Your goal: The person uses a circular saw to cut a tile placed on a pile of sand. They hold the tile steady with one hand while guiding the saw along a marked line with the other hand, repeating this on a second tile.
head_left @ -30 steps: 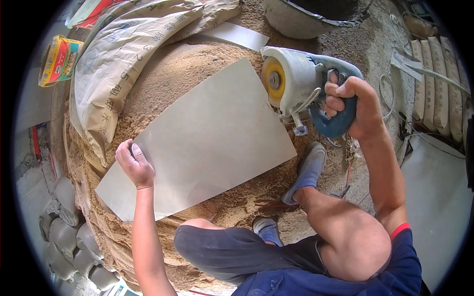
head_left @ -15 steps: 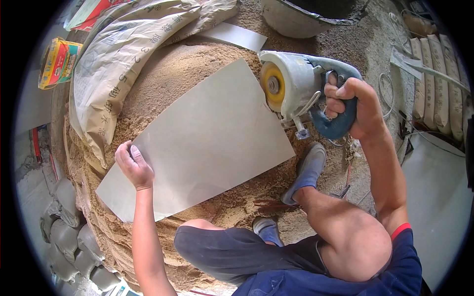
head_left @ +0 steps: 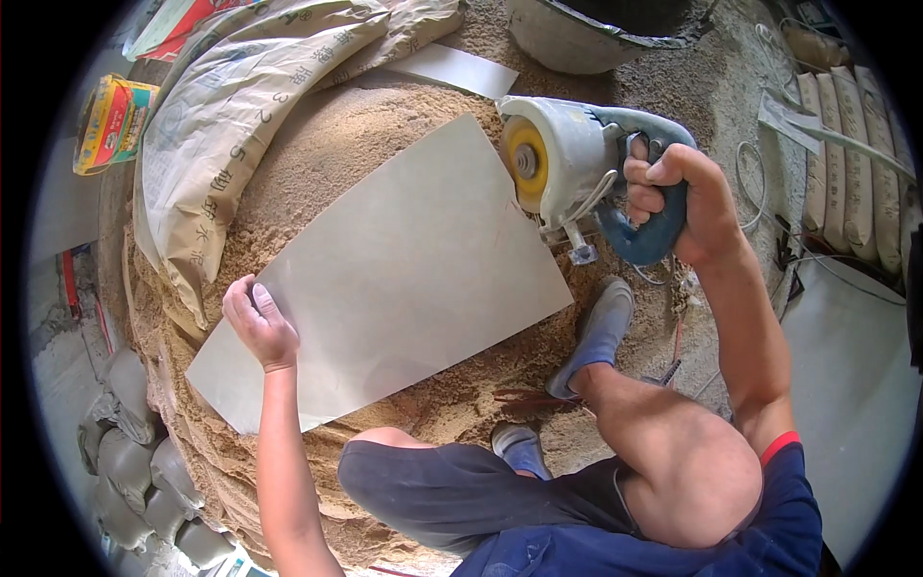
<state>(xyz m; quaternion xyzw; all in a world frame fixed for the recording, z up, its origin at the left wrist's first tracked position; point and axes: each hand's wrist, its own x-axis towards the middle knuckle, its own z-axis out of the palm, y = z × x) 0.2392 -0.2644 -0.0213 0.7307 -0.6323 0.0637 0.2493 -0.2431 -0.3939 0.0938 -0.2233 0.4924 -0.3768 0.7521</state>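
A large pale tile [head_left: 404,279], cut on a slant, lies on a heap of sand. My left hand [head_left: 260,322] grips its left edge, the thumb on top and the fingers curled at the rim; their tips are partly hidden. My right hand [head_left: 678,197] is wrapped round the blue handle of a handheld circular saw [head_left: 577,154]. The saw's yellow disc [head_left: 526,162] is at the tile's right edge, near the upper corner. Whether the disc touches the tile I cannot tell.
A paper sack [head_left: 212,144] drapes over the sand at the upper left, beside a yellow-red tub [head_left: 115,123]. A tile strip [head_left: 457,70] and a dark basin [head_left: 567,38] lie beyond. Stacked bags [head_left: 846,159], cables and a shovel [head_left: 793,123] are at the right. My shoe [head_left: 601,327] is below the saw.
The saw in my right hand has shifted slightly left and up along the tile's right edge. My left hand and the tile have barely moved.
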